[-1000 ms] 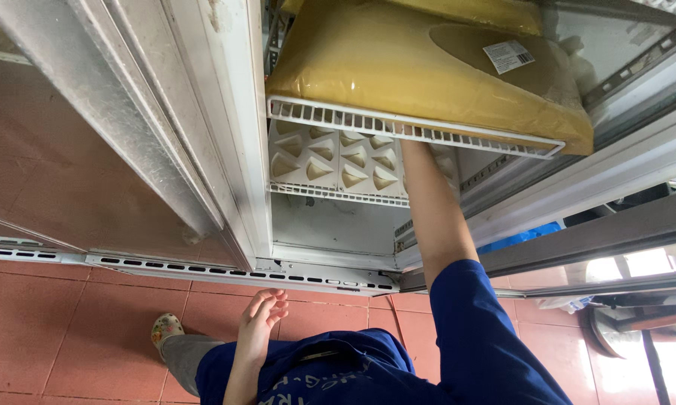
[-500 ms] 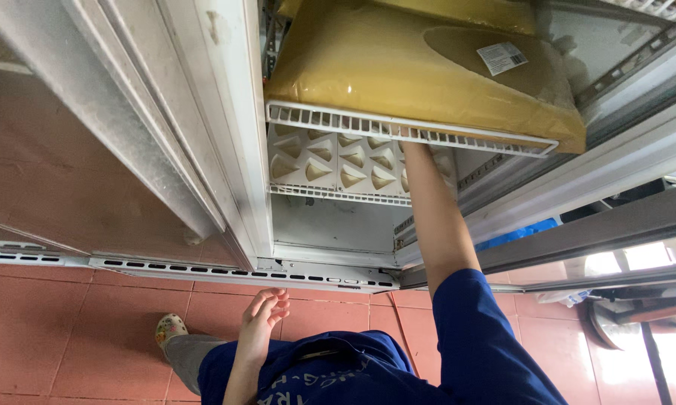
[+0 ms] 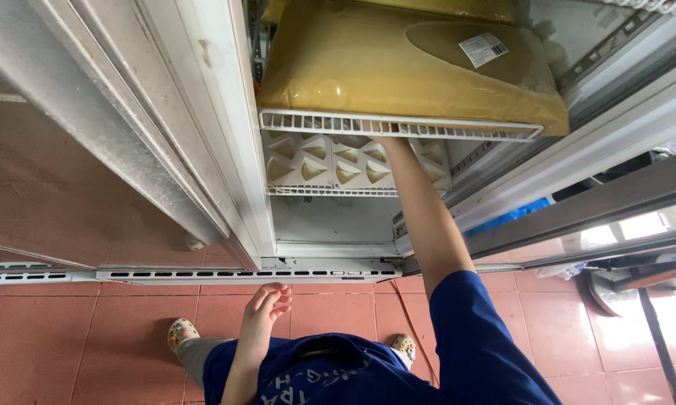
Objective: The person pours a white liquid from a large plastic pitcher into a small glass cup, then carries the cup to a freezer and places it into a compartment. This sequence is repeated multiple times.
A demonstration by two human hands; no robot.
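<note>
Head view, only view here. Camera looks down the person's front into an open white upright fridge cabinet [image 3: 330, 225].

Right arm in a blue sleeve runs up into the cabinet. Right hand [image 3: 387, 144] is out of sight behind the front rail of the upper white wire shelf [image 3: 398, 126]; cannot tell how far it is open or whether it has hold of anything. It goes in right at the stack of white moulded trays with pyramid-shaped pockets [image 3: 323, 161], which sits on the lower white wire shelf [image 3: 330, 191], just under the upper shelf. Whether the hand touches the trays: cannot tell.

Left hand [image 3: 267, 309] hangs low by the person's waist, above the red tiled floor [image 3: 53, 337]. Fingers loosely spread and slightly curled, holding nothing, touching nothing.

On the upper shelf: large flat package in yellow-brown plastic wrap with a white label [image 3: 398, 67], overhanging the shelf rail at the right corner. A second similar yellow package [image 3: 443, 7] lies on top of it, only an edge visible.

Progress, as a judgement: reach into the lower shelf is under way; trays are all in the cabinet, nothing is out yet.

Counts:
- wire shelves: 2 visible
- yellow packages: 2, upper one partly cut off
- pocketed trays: at least 1 front face, roughly two rows of pockets; stack depth hidden
- hands: 2, one hidden
- patterned shoes: 2 on the floor, left one [image 3: 179, 330]
</note>
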